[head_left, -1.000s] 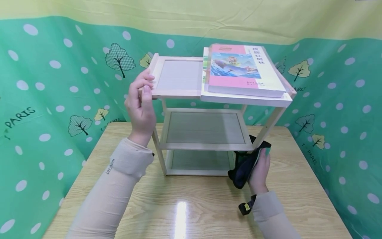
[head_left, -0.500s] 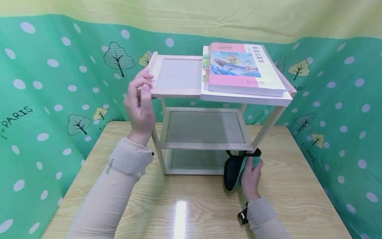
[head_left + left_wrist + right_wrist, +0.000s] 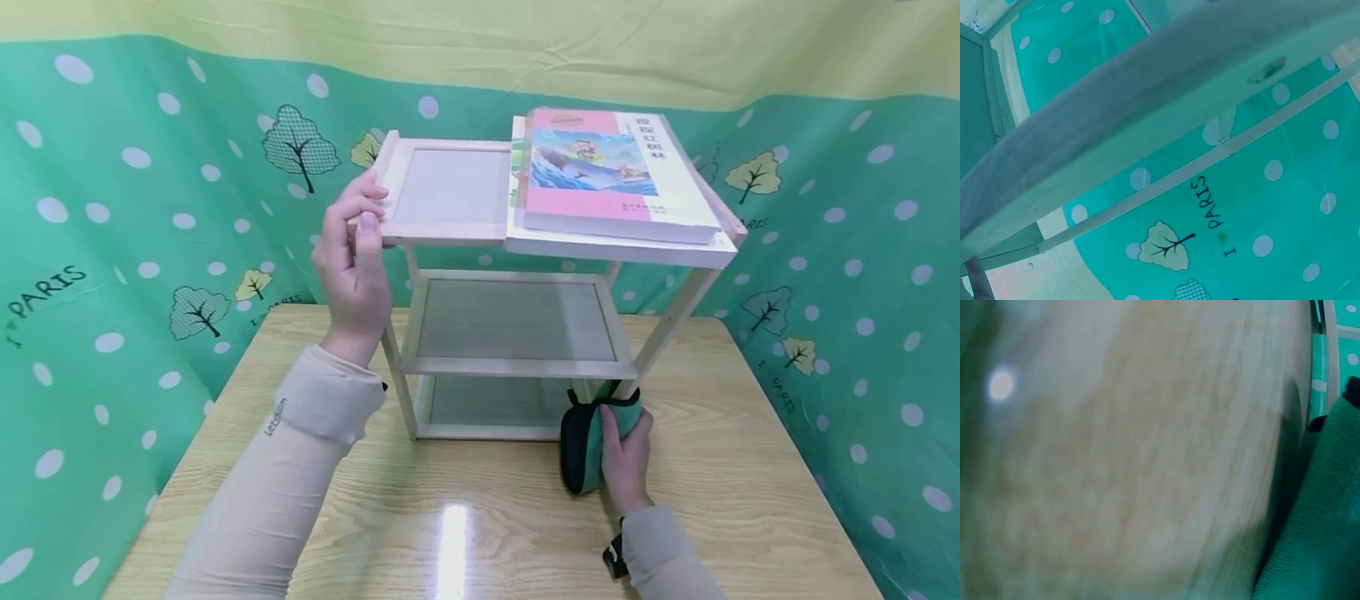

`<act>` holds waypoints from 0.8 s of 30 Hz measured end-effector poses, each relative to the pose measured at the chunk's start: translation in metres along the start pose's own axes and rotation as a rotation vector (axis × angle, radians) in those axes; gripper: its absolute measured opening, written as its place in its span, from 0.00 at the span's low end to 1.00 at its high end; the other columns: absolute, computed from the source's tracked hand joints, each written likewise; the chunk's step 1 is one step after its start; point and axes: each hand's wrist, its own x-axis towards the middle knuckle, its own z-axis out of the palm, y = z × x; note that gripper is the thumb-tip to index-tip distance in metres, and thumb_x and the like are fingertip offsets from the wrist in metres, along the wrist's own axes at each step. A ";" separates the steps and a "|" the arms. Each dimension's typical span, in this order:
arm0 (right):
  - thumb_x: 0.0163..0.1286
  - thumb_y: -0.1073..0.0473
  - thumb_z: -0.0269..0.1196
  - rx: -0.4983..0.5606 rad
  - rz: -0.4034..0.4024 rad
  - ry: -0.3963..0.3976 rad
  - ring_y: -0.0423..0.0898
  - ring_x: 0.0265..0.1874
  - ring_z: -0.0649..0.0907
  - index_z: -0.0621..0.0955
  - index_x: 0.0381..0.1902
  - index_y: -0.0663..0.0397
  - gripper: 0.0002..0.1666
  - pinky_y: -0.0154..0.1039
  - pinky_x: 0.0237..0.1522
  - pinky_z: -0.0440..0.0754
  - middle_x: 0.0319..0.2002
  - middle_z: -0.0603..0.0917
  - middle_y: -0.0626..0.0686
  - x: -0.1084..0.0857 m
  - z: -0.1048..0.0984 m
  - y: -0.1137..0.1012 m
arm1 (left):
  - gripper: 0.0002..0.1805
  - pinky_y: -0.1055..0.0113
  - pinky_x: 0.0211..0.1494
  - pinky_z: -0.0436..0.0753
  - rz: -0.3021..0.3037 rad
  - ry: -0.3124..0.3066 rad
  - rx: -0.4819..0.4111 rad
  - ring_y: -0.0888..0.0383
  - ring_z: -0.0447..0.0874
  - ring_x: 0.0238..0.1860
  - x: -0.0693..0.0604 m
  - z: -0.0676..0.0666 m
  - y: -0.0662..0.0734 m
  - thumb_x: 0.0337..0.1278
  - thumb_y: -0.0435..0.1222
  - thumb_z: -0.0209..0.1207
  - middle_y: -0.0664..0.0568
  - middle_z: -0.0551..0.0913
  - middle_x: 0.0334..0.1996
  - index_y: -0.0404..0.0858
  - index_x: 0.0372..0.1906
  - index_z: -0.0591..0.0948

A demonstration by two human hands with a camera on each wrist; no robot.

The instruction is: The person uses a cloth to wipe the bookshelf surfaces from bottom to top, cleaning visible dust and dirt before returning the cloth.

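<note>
My left hand (image 3: 352,267) holds the left front corner of the top tier of a pale wooden three-tier rack (image 3: 517,367). In the head view, my right hand (image 3: 628,458) grips a black and green cleaning cloth (image 3: 588,442) with dark edging at the rack's right front leg, thumb lying over it. The cloth covers the leg's lower end, so how far it wraps round is hidden. Its green fuzzy side fills the lower right of the right wrist view, where the cloth (image 3: 1322,512) hangs close to the camera. A wooden bar (image 3: 1147,112) of the rack crosses the left wrist view.
A pink and white book (image 3: 592,204) lies on a larger one (image 3: 622,248) at the right of the top tier. The rack stands on a wood-grain table (image 3: 375,517). Behind and beside it hangs a green polka-dot curtain (image 3: 157,267).
My right hand and the cloth have slid down the right front leg and slightly left, and more of the green side now shows. The left hand keeps its place on the rack's corner.
</note>
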 end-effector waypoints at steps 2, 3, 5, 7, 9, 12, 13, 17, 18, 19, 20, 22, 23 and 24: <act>0.74 0.47 0.55 -0.023 0.022 -0.002 0.39 0.34 0.74 0.61 0.58 0.64 0.29 0.29 0.31 0.74 0.40 0.73 0.53 0.000 -0.001 -0.003 | 0.17 0.52 0.73 0.72 -0.001 -0.001 -0.001 0.47 0.78 0.63 0.000 0.000 0.000 0.60 0.36 0.44 0.33 0.82 0.43 0.22 0.35 0.72; 0.73 0.46 0.56 -0.038 0.032 -0.004 0.41 0.34 0.74 0.61 0.57 0.63 0.30 0.30 0.31 0.74 0.39 0.73 0.53 0.001 -0.001 -0.004 | 0.17 0.52 0.73 0.72 -0.002 -0.001 -0.002 0.47 0.78 0.63 0.000 0.000 0.000 0.60 0.36 0.44 0.33 0.82 0.43 0.22 0.35 0.72; 0.71 0.43 0.58 -0.077 0.051 -0.005 0.44 0.34 0.75 0.61 0.55 0.62 0.32 0.32 0.30 0.75 0.40 0.74 0.54 0.002 -0.002 -0.007 | 0.17 0.52 0.73 0.72 -0.002 0.000 -0.004 0.47 0.78 0.63 0.000 0.000 0.000 0.60 0.36 0.44 0.33 0.82 0.43 0.22 0.35 0.72; 0.70 0.41 0.59 -0.111 0.067 -0.007 0.47 0.35 0.76 0.61 0.54 0.62 0.34 0.33 0.30 0.76 0.40 0.75 0.56 0.002 -0.002 -0.010 | 0.16 0.52 0.73 0.72 0.000 0.002 -0.004 0.47 0.78 0.63 0.000 0.000 0.000 0.60 0.36 0.44 0.33 0.82 0.43 0.22 0.34 0.72; 0.69 0.39 0.60 -0.135 0.082 -0.007 0.51 0.36 0.77 0.61 0.55 0.61 0.36 0.35 0.30 0.76 0.41 0.75 0.57 0.004 -0.002 -0.012 | 0.16 0.52 0.73 0.72 0.003 0.002 -0.004 0.47 0.78 0.63 0.000 -0.001 0.000 0.60 0.36 0.44 0.33 0.82 0.43 0.22 0.34 0.72; 0.68 0.37 0.60 -0.153 0.105 -0.012 0.55 0.37 0.79 0.61 0.56 0.62 0.38 0.37 0.31 0.76 0.42 0.76 0.59 0.006 -0.001 -0.015 | 0.16 0.52 0.73 0.72 0.004 0.002 -0.001 0.47 0.78 0.63 0.001 -0.001 0.000 0.60 0.36 0.44 0.33 0.82 0.43 0.22 0.34 0.72; 0.68 0.37 0.60 -0.157 0.110 -0.013 0.56 0.38 0.79 0.61 0.57 0.62 0.39 0.38 0.31 0.76 0.42 0.76 0.59 0.006 -0.001 -0.016 | 0.16 0.52 0.73 0.72 0.005 0.002 -0.001 0.47 0.78 0.63 0.001 -0.001 0.000 0.60 0.36 0.44 0.33 0.82 0.43 0.22 0.34 0.72; 0.68 0.38 0.60 -0.164 0.128 -0.020 0.56 0.41 0.79 0.61 0.59 0.61 0.39 0.38 0.34 0.76 0.45 0.75 0.60 0.007 -0.002 -0.021 | 0.16 0.53 0.73 0.72 0.004 -0.002 0.002 0.48 0.78 0.64 0.001 0.000 0.000 0.60 0.36 0.44 0.33 0.82 0.43 0.22 0.34 0.72; 0.67 0.38 0.60 -0.163 0.136 -0.019 0.56 0.41 0.79 0.61 0.59 0.61 0.39 0.38 0.35 0.76 0.46 0.75 0.60 0.007 -0.002 -0.022 | 0.16 0.53 0.73 0.72 0.003 -0.002 0.004 0.48 0.78 0.64 0.001 0.000 0.000 0.60 0.36 0.44 0.33 0.82 0.44 0.22 0.34 0.72; 0.67 0.38 0.61 -0.160 0.144 -0.019 0.55 0.42 0.79 0.61 0.59 0.61 0.39 0.38 0.36 0.76 0.47 0.75 0.60 0.007 -0.003 -0.024 | 0.17 0.53 0.73 0.72 0.002 -0.003 0.007 0.48 0.78 0.64 0.001 0.000 0.000 0.60 0.36 0.44 0.33 0.82 0.44 0.22 0.34 0.72; 0.67 0.38 0.61 -0.156 0.153 -0.019 0.54 0.42 0.79 0.61 0.60 0.60 0.39 0.37 0.36 0.76 0.48 0.75 0.59 0.006 -0.003 -0.025 | 0.17 0.53 0.73 0.72 0.001 -0.003 0.010 0.49 0.78 0.64 0.000 0.000 0.000 0.60 0.36 0.44 0.33 0.82 0.43 0.22 0.34 0.72; 0.66 0.38 0.62 -0.138 0.169 -0.016 0.53 0.43 0.78 0.62 0.61 0.59 0.40 0.36 0.36 0.76 0.49 0.76 0.58 0.005 -0.004 -0.028 | 0.17 0.53 0.73 0.72 -0.001 -0.003 0.015 0.49 0.78 0.64 0.000 0.000 0.000 0.60 0.36 0.44 0.33 0.82 0.43 0.22 0.34 0.73; 0.66 0.38 0.63 -0.124 0.175 -0.013 0.51 0.43 0.78 0.62 0.61 0.59 0.40 0.35 0.37 0.76 0.49 0.76 0.58 0.004 -0.005 -0.029 | 0.17 0.53 0.73 0.72 -0.001 -0.004 0.018 0.49 0.78 0.64 0.000 0.000 0.000 0.60 0.36 0.44 0.34 0.82 0.43 0.22 0.34 0.73; 0.66 0.38 0.63 -0.112 0.180 -0.010 0.50 0.43 0.77 0.62 0.61 0.59 0.40 0.34 0.37 0.75 0.50 0.75 0.58 0.003 -0.005 -0.030 | 0.17 0.53 0.73 0.72 0.000 -0.003 0.019 0.49 0.78 0.63 0.000 0.000 0.000 0.60 0.36 0.44 0.33 0.82 0.43 0.22 0.34 0.73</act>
